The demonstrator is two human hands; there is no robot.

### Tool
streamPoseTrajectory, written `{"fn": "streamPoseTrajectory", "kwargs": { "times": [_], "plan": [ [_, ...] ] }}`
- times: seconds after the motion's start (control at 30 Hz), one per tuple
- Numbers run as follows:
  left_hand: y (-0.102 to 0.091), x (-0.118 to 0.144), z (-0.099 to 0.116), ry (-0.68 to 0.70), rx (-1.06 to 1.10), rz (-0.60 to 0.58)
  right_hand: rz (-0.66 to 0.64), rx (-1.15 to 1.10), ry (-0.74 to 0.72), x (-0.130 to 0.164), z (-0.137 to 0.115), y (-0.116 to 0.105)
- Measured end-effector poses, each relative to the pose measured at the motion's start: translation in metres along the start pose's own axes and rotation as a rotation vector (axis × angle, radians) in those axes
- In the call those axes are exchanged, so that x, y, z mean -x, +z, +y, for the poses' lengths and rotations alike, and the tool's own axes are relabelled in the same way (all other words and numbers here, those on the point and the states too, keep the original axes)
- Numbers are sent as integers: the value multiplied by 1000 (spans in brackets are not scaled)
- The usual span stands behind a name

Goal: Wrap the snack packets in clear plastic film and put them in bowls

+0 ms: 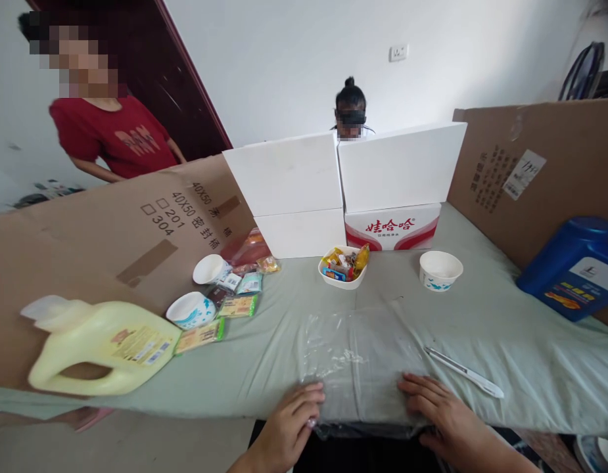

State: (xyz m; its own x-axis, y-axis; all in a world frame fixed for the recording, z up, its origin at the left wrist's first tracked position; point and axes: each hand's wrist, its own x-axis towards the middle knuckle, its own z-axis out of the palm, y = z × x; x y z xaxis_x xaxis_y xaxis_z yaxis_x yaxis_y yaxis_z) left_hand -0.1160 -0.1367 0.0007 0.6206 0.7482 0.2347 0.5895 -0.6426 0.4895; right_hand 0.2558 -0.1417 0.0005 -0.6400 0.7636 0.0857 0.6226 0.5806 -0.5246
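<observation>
A clear plastic bag [355,358] lies flat and wrinkled on the green cloth, its near edge hanging slightly over the front of the table. My left hand [294,417] grips the bag's near left corner, fingers on top and thumb by the edge. At the near right corner, my right hand [439,407] holds the plastic with its fingers over it and its thumb lower down. Just right of that hand lies a white utility knife [464,372]. Beyond the bag are a white bowl of wrapped snacks [344,284] and a paper bowl [440,270].
A yellow jug [101,348], tipped paper bowls [191,311] and snack packets [237,306] lie left. A blue bottle [574,269] leans right. White boxes [298,174] and cardboard walls [136,223] border the table. Two people are behind them, one blindfolded.
</observation>
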Motion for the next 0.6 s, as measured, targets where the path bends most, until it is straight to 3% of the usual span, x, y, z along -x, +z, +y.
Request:
{"fn": "streamPoseTrajectory", "kwargs": {
  "times": [0.17, 0.33, 0.47, 0.6],
  "plan": [
    [-9, -15, 1, -208, 207, 94, 90, -163, 124, 16, -10, 7],
    [-7, -53, -20, -418, 177, 234, 320, -280, 347, -13, 0, 6],
    [2, -86, -38, -587, 4, 287, 480, -114, 556, -49, 18, 16],
    [13, -103, -44, -752, -216, 233, 397, 118, 720, -73, 25, 18]
  ]
}}
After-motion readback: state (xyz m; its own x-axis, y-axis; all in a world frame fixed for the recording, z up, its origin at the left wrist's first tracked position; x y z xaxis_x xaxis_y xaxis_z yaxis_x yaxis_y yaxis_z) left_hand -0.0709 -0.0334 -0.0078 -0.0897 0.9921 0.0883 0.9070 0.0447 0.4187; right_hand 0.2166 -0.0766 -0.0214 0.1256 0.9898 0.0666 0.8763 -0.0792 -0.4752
